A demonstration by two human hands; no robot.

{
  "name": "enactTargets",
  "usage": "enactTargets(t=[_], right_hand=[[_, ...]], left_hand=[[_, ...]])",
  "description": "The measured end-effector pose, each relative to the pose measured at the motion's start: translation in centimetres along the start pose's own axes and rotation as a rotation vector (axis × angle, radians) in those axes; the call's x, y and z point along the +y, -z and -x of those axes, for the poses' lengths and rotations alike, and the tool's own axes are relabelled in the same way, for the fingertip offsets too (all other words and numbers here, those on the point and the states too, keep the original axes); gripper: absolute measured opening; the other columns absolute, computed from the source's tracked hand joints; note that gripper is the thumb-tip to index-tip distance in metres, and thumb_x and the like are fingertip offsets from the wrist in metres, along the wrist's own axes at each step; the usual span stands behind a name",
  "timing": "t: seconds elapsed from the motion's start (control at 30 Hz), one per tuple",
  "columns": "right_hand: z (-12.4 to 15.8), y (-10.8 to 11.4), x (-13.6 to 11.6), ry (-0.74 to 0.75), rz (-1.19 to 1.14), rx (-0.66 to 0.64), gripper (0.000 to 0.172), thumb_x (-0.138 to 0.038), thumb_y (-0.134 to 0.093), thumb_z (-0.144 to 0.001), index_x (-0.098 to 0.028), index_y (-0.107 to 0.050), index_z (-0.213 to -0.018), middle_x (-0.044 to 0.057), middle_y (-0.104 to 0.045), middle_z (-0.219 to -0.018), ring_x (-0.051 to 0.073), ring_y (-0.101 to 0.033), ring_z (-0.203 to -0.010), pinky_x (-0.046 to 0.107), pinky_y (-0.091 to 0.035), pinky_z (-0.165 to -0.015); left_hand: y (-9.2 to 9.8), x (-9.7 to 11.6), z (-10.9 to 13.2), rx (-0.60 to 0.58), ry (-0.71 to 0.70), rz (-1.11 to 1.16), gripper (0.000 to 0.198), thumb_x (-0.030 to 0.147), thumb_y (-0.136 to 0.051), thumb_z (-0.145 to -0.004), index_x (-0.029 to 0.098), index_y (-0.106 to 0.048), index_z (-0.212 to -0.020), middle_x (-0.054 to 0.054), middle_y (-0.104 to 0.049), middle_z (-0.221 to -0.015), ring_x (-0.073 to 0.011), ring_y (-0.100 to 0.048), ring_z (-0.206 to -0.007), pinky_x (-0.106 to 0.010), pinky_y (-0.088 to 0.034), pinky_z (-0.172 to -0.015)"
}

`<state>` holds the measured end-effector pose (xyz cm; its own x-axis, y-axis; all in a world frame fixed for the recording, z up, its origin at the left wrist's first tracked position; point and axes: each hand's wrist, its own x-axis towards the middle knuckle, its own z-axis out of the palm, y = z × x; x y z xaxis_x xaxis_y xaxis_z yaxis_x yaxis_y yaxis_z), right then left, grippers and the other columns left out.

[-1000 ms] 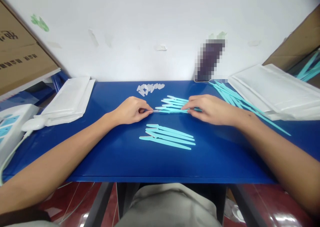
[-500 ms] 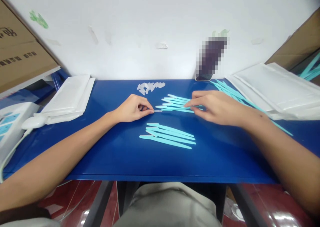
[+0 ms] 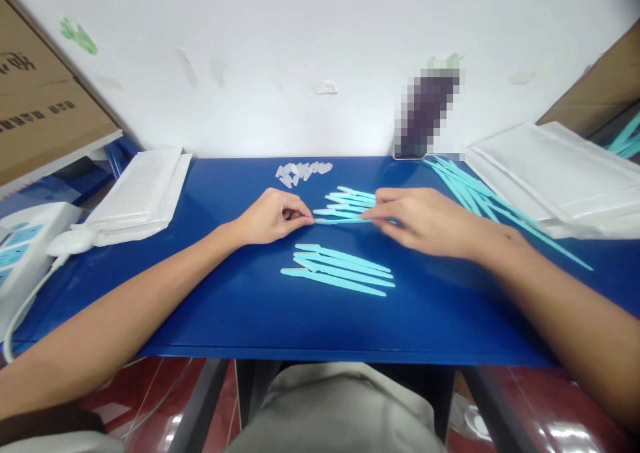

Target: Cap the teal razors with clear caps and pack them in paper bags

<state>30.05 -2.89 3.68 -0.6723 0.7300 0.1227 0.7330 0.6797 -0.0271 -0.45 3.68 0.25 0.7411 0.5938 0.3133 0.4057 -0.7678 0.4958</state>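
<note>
On the blue table (image 3: 225, 293), my left hand (image 3: 273, 218) is pinched shut at the blade end of a thin turquoise razor stick (image 3: 343, 220). My right hand (image 3: 425, 221) grips the same stick's handle with closed fingers. Just behind it lies a loose group of several turquoise sticks (image 3: 350, 200). A neat row of several turquoise sticks (image 3: 340, 272) lies nearer to me, in front of both hands. A small heap of clear plastic caps (image 3: 303, 171) sits at the back of the table.
More turquoise sticks (image 3: 480, 200) fan out at the right beside stacked white bags (image 3: 555, 180). Another stack of white bags (image 3: 143, 196) lies at the left, with a white device and cable (image 3: 30, 246). Cardboard boxes (image 3: 45, 113) flank both sides. A pixelated object (image 3: 425, 113) leans on the wall.
My left hand has slid slightly right, closing onto the tip of the stick. My right hand has shifted a little along the handle. The row of sticks in front has not moved.
</note>
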Motion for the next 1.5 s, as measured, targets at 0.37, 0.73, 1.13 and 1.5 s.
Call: enactTargets(t=[0.37, 0.73, 1.13, 1.5], right_hand=[[-0.3, -0.6, -0.9, -0.11, 0.112, -0.009, 0.037, -0.033, -0.045, -0.102, -0.019, -0.075, -0.119, 0.009, -0.068, -0.1, 0.018, -0.061, -0.071, 0.031, -0.033, -0.058], [-0.5, -0.6, -3.9, 0.097, -0.167, -0.105, 0.026, -0.029, -0.054, -0.1, -0.023, -0.079, -0.104, 0.004, -0.07, -0.094, 0.016, -0.062, -0.071, 0.03, -0.037, -0.062], [0.0, 0.4, -1.6, -0.122, -0.23, -0.209, 0.009, -0.027, -0.06, -0.09, -0.022, -0.067, -0.092, 0.002, -0.071, -0.087, 0.018, -0.059, -0.074, 0.029, -0.041, -0.066], [-0.1, 0.4, -1.6, -0.067, -0.2, -0.037, 0.012, -0.02, -0.045, -0.095, -0.021, -0.056, -0.1, 0.004, -0.066, -0.085, 0.017, -0.057, -0.068, 0.028, -0.039, -0.064]], left_hand=[[1.6, -2.3, -0.1, 0.072, 0.195, -0.342, 0.025, 0.038, -0.06, -0.091, 0.018, -0.075, -0.087, 0.004, -0.057, -0.05, -0.0149, -0.052, -0.047, -0.034, -0.044, -0.074], [2.8, -2.8, 0.1, -0.081, 0.38, -0.647, 0.048, 0.038, -0.045, -0.099, 0.026, -0.068, -0.14, -0.006, -0.079, -0.092, -0.0276, -0.074, -0.088, -0.035, -0.052, -0.079], [3.9, 1.5, 0.1, -0.362, 0.213, -0.203, 0.026, 0.044, -0.067, -0.094, 0.022, -0.081, -0.092, 0.002, -0.064, -0.06, -0.0126, -0.055, -0.054, -0.028, -0.04, -0.061], [2.5, 1.1, 0.3, -0.202, 0.04, -0.182, 0.023, 0.04, -0.068, -0.095, 0.018, -0.072, -0.089, -0.004, -0.073, -0.09, -0.0156, -0.064, -0.079, -0.026, -0.046, -0.07]])
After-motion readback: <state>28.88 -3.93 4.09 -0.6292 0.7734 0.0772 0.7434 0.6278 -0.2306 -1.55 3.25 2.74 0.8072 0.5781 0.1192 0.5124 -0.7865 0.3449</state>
